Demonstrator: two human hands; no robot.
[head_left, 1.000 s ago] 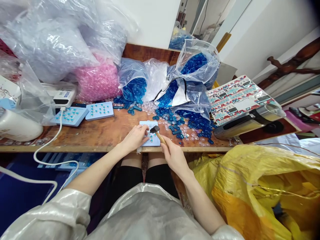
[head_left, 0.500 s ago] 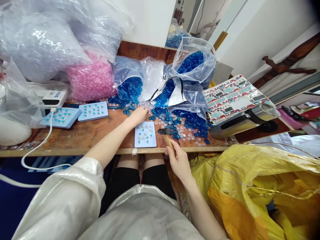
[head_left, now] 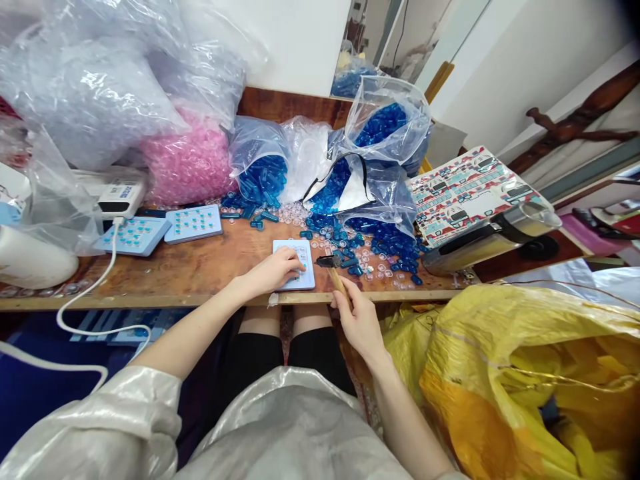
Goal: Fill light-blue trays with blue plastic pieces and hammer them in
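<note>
My left hand (head_left: pixel 278 269) is over a light blue board (head_left: pixel 306 281) at the table's front edge. Its fingers are drawn together and point down at the board; whatever they pinch is too small to make out. Small clear and blue parts sit on the board, partly covered by the hand. My right hand (head_left: pixel 356 313) grips the wooden handle of a hammer (head_left: pixel 331 264), whose dark head is just right of the board. Loose blue plastic pieces (head_left: pixel 354 263) and clear round pieces (head_left: pixel 384 270) lie beyond the hammer.
Open bags of blue pieces (head_left: pixel 263 177) stand at the back, beside a bag of pink pieces (head_left: pixel 193 160). Two more filled boards (head_left: pixel 193 223) lie left, near a white cable (head_left: pixel 111 260). A transparent tumbler (head_left: pixel 480 243) lies right, above a yellow sack (head_left: pixel 460 333).
My left hand has come back from the clear round pieces behind the board and is now over the board. My right hand and the hammer have barely moved.
</note>
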